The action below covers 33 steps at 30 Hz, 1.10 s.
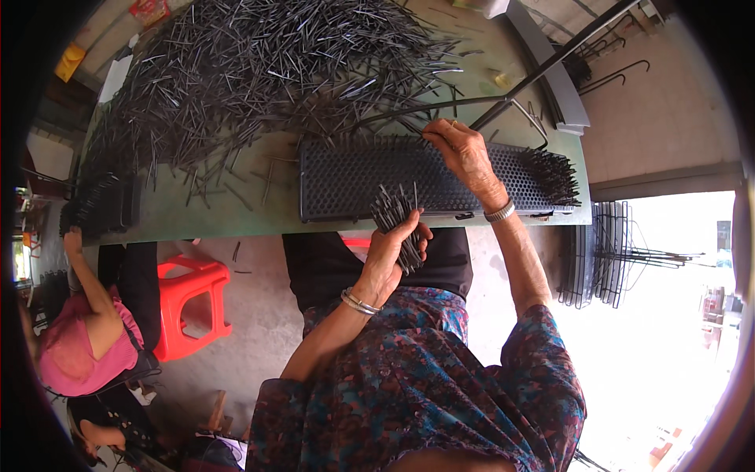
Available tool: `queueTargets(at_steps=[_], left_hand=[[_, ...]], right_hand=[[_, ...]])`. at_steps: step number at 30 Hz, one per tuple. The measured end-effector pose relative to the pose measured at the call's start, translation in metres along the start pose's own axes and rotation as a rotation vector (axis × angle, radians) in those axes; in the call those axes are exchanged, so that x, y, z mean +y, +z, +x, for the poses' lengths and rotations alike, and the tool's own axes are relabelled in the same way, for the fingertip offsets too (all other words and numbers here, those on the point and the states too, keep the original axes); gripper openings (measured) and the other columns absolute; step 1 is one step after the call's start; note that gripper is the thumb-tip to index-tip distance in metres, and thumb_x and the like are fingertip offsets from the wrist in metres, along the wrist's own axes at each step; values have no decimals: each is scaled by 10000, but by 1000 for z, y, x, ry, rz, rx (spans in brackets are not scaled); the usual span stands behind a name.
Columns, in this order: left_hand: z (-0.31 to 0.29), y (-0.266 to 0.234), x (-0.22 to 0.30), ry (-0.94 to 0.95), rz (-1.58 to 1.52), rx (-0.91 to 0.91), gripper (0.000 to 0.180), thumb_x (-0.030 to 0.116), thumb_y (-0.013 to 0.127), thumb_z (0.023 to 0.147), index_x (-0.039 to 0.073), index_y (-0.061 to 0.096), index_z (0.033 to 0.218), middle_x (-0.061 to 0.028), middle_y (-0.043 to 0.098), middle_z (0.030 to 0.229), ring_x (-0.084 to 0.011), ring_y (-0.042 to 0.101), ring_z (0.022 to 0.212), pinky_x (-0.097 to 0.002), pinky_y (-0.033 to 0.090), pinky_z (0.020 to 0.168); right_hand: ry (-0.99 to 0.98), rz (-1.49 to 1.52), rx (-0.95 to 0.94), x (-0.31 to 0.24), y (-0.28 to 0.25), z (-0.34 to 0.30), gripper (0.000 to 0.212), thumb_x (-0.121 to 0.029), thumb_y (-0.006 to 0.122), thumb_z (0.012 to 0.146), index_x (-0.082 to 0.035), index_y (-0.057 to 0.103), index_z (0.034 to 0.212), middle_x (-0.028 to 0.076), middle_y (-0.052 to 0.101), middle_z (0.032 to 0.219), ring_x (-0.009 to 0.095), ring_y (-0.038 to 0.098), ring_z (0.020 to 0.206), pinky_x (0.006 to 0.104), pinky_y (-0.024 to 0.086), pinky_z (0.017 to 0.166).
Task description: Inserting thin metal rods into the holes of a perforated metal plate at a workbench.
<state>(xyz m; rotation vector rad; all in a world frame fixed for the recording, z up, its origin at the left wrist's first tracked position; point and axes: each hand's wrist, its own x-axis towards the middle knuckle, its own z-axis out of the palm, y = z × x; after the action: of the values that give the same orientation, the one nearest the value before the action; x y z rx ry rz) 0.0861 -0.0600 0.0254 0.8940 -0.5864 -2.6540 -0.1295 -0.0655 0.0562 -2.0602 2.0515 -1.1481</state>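
My left hand (pixel 389 250) is closed round a bundle of thin dark sticks (pixel 395 216), their ends fanning out above the fingers, just off the table's near edge. A long dark tray full of round holes (pixel 354 185) lies along that edge. Sticks stand packed in its right end (pixel 554 177), and more line its far side. Over the tray's far side my right hand (pixel 462 153) is pinched, thumb and fingertips together. Whatever is between those fingertips is too small to make out.
A big heap of loose dark sticks (pixel 259 71) covers the green table's far left and middle. A metal bar (pixel 550 63) slants over the right side. At left, another person (pixel 86 338) in pink works by a dark tray (pixel 118 206). A red stool (pixel 193 303) stands on the floor.
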Motion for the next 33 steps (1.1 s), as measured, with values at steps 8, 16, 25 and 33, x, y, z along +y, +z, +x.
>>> queueTargets(at_steps=[8,16,25,33], left_hand=[[1,3,2,42,28,-22,190,240,620,930,54,610,968,-57,631,748,-119,584,600,-269,503,516],[-5,3,4,16,18,35,170,228,630,921,58,631,923,-58,651,751,-130,617,622,-283,529,537],[0,1,2,-24,-12,31,182,228,647,909,54,645,853,-58,659,748,-146,644,648,-298,557,569],[2,6,4,-1,-15,46,159,223,664,898,69,639,927,-59,664,778,-150,648,651,-283,528,525]], right_hand=[[238,-46,148,-9,11,-4,86,-128,647,854,-57,632,901,116,624,749,303,624,683,379,490,626],[226,-193,202,-16,13,-8,109,-180,654,856,-98,679,925,89,631,768,298,634,698,375,495,604],[186,-215,165,-9,16,-14,160,-209,668,846,-114,701,971,77,631,849,285,631,775,380,504,669],[297,-205,174,-25,8,-15,244,-263,686,839,-78,699,997,116,625,841,310,621,783,391,503,683]])
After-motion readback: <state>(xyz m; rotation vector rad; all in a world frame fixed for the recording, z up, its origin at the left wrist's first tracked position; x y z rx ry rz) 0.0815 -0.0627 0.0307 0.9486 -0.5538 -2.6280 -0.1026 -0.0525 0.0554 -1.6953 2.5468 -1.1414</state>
